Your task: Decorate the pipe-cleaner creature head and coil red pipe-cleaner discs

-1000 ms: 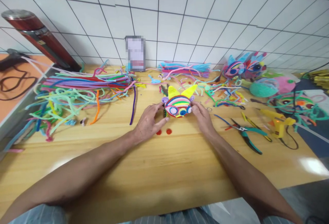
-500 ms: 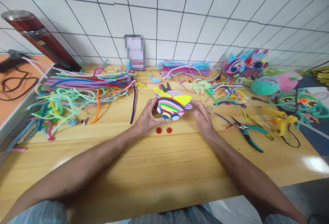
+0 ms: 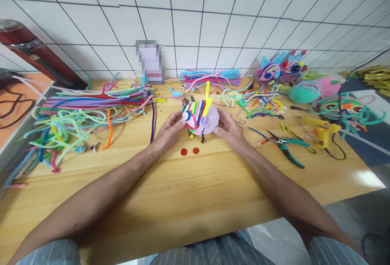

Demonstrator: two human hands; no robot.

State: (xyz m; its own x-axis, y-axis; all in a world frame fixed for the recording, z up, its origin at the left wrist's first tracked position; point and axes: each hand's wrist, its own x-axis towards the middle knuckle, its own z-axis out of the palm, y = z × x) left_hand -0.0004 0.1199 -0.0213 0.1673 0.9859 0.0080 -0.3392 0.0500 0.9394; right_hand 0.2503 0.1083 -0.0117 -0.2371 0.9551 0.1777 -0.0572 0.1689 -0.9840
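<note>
Between my hands is a small pipe-cleaner figure [image 3: 210,121], turned side-on. Its rounded lilac body faces right, with rainbow stripes, a yellow upright piece and a blue-and-white eye toward the left. My left hand [image 3: 172,129] grips the striped end, thumb in front. My right hand [image 3: 230,129] closes around the lilac end, its fingers partly hidden behind. Two red discs [image 3: 183,151] lie on the wooden table [image 3: 189,192] just below the figure.
Bundled and loose pipe cleaners [image 3: 100,98] spread over the left; another bundle [image 3: 210,77] lies at the back beside a phone [image 3: 150,62]. Pliers [image 3: 289,147], a yellow glue gun [image 3: 324,131] and finished figures [image 3: 269,70] occupy the right. A dark red flask [image 3: 39,54] stands far left.
The figure has turned from its striped front to its side, so the lilac body now shows. My right hand has come in against it. The whole view has shifted slightly.
</note>
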